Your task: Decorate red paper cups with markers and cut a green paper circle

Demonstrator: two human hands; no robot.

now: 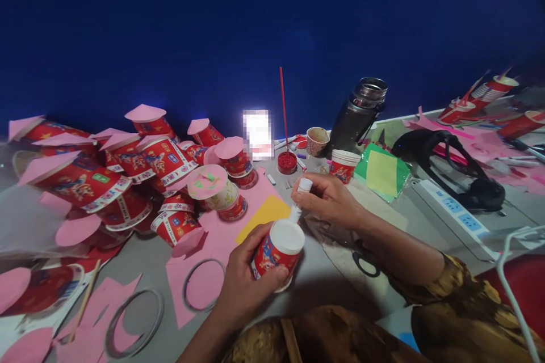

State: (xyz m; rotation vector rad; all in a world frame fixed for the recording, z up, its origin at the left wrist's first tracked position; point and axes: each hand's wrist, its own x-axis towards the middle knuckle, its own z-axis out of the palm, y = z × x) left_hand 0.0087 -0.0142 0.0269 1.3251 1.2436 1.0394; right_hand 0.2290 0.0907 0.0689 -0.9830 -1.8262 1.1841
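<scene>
Over the grey tabletop (392, 211) before me, the person's left hand (249, 277) curls snugly around a printed red paper cup (272, 255), its white end up, while the right hand (334, 199) pinches a slim white tube (295, 213) at that cup's far edge, right of crowded pink-topped cups (166, 159).

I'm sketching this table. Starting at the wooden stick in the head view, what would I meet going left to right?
Wooden stick, gray ring, second gray ring, left hand holding a red paper cup, right hand holding a white tube, pale yellow sheet, white power strip.
</scene>
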